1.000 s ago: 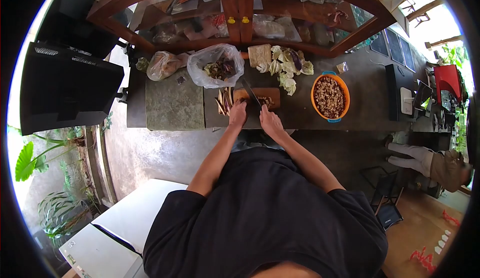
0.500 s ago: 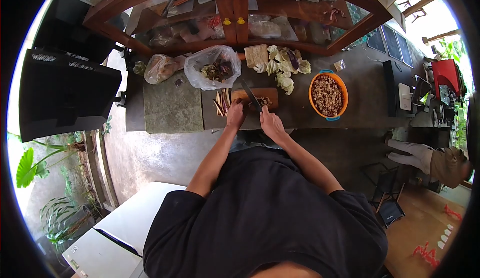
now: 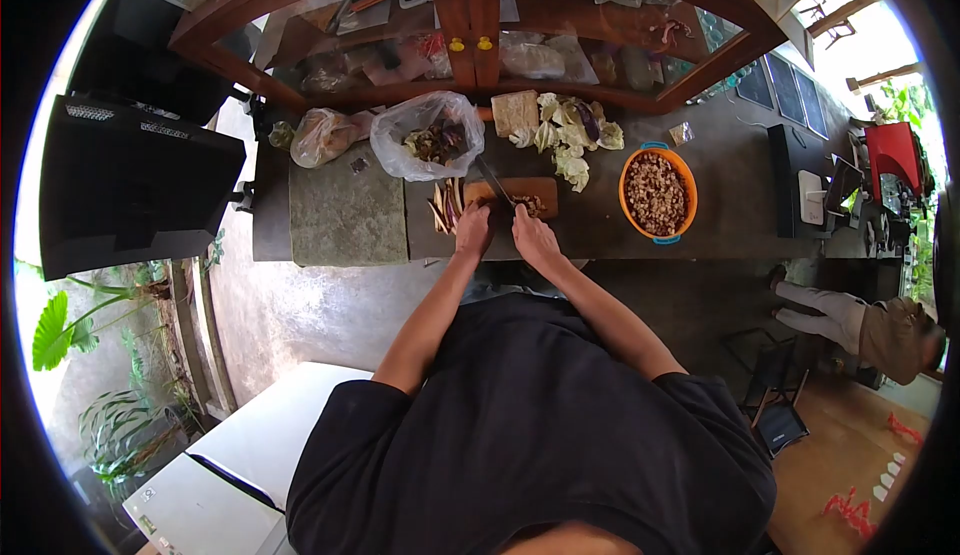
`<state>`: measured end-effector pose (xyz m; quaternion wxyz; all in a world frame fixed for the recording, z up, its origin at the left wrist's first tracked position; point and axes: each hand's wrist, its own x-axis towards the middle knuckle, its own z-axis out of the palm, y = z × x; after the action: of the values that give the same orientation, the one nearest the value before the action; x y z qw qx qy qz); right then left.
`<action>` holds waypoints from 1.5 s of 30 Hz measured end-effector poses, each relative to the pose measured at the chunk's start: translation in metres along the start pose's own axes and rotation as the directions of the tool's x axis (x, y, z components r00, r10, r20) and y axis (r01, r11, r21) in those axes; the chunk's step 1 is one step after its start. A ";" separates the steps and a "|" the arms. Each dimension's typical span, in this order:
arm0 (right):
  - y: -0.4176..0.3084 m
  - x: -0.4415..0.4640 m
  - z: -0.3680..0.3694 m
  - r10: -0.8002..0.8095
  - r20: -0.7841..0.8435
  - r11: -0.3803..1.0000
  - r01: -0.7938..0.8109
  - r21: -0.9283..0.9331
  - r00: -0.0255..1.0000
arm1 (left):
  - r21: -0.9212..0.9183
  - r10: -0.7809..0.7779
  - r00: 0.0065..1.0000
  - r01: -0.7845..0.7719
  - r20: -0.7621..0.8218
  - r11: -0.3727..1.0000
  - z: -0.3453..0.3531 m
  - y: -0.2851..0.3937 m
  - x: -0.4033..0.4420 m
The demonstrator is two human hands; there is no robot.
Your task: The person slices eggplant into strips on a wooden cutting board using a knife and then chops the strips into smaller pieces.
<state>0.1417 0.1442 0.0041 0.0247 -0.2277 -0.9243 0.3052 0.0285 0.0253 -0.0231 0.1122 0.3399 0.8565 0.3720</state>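
Observation:
A wooden cutting board point(image 3: 543, 191) lies near the counter's front edge, with small chopped pieces point(image 3: 530, 205) on its right part. My right hand point(image 3: 535, 238) is closed on the handle of a knife point(image 3: 492, 177), whose dark blade points up and left across the board. At the board's left part, my left hand point(image 3: 473, 227) has its fingers pressed together; what they hold is too small to make out. Beside it on the left lie long purple-and-white vegetable strips point(image 3: 445, 205). Behind the board are an open plastic bag point(image 3: 395, 145) with scraps and some pale leaves point(image 3: 572, 163).
An orange basket point(image 3: 625, 187) of chopped pieces stands at the right. A green mat point(image 3: 345, 210) lies at the left below a tied plastic bag point(image 3: 322, 137). Glass-doored cabinets point(image 3: 470, 15) line the back. Another person point(image 3: 890, 335) is at the far right.
My right hand and the knife have shifted slightly left, nearer my left hand. My left hand stays at the left part of the board.

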 end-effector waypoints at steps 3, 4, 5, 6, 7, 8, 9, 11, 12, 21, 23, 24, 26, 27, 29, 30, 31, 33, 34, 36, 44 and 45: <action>-0.001 -0.005 -0.006 0.010 0.032 1.000 -0.011 0.029 0.999 | 0.124 0.091 0.996 -0.089 -0.009 0.988 0.008 -0.010 0.000; -0.002 -0.010 -0.009 0.013 0.026 0.999 -0.013 0.034 1.000 | 0.142 0.078 0.997 -0.076 -0.010 0.987 0.009 -0.014 -0.001; -0.002 -0.014 -0.013 0.017 0.019 0.999 -0.018 0.037 1.000 | 0.141 0.077 0.997 -0.074 -0.011 0.987 0.012 -0.017 -0.001; -0.001 -0.016 -0.015 0.017 0.020 0.999 -0.018 0.036 1.000 | 0.151 0.026 1.000 -0.026 0.000 0.988 0.012 -0.017 -0.001; 0.001 -0.018 -0.016 0.024 0.028 0.999 -0.025 0.035 0.999 | 0.162 -0.024 1.000 0.022 0.011 0.987 0.012 -0.016 0.000; 0.002 -0.019 -0.017 0.031 0.037 0.999 -0.032 0.035 0.999 | 0.161 -0.025 1.000 0.023 0.011 0.987 0.013 -0.016 0.000; 0.001 -0.020 -0.018 0.032 0.038 0.999 -0.034 0.035 0.999 | 0.133 -0.051 0.999 0.048 0.019 0.990 0.012 -0.014 0.001; -0.001 -0.019 -0.020 0.027 -0.012 0.998 -0.026 0.050 1.000 | 0.102 -0.074 0.997 0.071 0.027 0.992 0.009 -0.010 0.003; -0.002 -0.019 -0.021 0.028 -0.013 0.998 -0.028 0.049 1.000 | 0.103 -0.003 1.000 0.003 0.003 0.995 0.008 -0.009 0.004; -0.008 -0.021 -0.024 0.046 0.025 0.998 -0.047 0.045 0.999 | 0.033 0.136 0.990 -0.137 0.022 0.990 -0.004 -0.004 0.003; -0.006 -0.022 -0.021 0.014 0.016 0.999 -0.015 0.040 1.000 | 0.062 0.119 0.993 -0.119 0.010 0.991 -0.007 0.001 0.002; -0.006 -0.021 -0.020 0.012 0.018 0.999 -0.013 0.040 1.000 | 0.073 0.077 0.997 -0.078 0.019 0.994 -0.021 0.021 0.001; -0.007 -0.020 -0.019 0.031 0.037 0.999 -0.032 0.029 0.999 | 0.082 0.034 0.999 -0.036 0.026 0.996 -0.021 0.022 0.001; -0.007 -0.019 -0.017 0.031 0.038 0.999 -0.032 0.028 0.999 | 0.106 0.045 0.999 -0.044 -0.007 0.993 -0.006 0.004 0.000; -0.007 -0.013 -0.013 0.034 0.055 0.998 -0.037 0.050 0.998 | 0.132 0.058 0.998 -0.052 -0.041 0.990 -0.001 -0.004 0.000; -0.005 -0.010 -0.008 0.035 0.054 0.998 -0.037 0.050 0.998 | 0.153 0.025 1.000 -0.026 0.010 0.988 -0.003 -0.001 -0.001; -0.004 -0.006 -0.004 0.025 0.037 0.999 -0.026 0.041 0.999 | 0.175 -0.008 0.998 -0.003 0.060 0.985 -0.006 0.002 0.000; -0.003 -0.003 -0.001 0.016 0.017 0.999 -0.017 0.034 1.000 | 0.179 0.015 0.999 -0.022 0.039 0.984 -0.004 -0.002 0.000; -0.003 -0.003 -0.002 0.015 0.017 0.999 -0.015 0.033 1.000 | 0.181 0.036 0.999 -0.039 0.018 0.983 0.000 -0.005 -0.001; -0.001 -0.003 -0.005 0.009 0.014 1.000 -0.009 0.029 1.000 | 0.175 0.056 0.998 -0.054 -0.005 0.983 0.008 -0.011 0.000; 0.002 -0.021 -0.019 0.046 0.005 0.998 -0.046 0.045 0.999 | 0.130 -0.030 0.999 0.031 -0.015 0.991 0.014 -0.021 0.002; 0.002 -0.020 -0.020 0.046 0.003 0.998 -0.046 0.044 0.999 | 0.141 0.007 1.000 -0.005 -0.016 0.990 0.012 -0.019 0.002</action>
<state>0.1642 0.1479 0.0209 0.0216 -0.2480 -0.9119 0.3262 0.0230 0.0237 -0.0444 0.0797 0.3466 0.8804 0.3138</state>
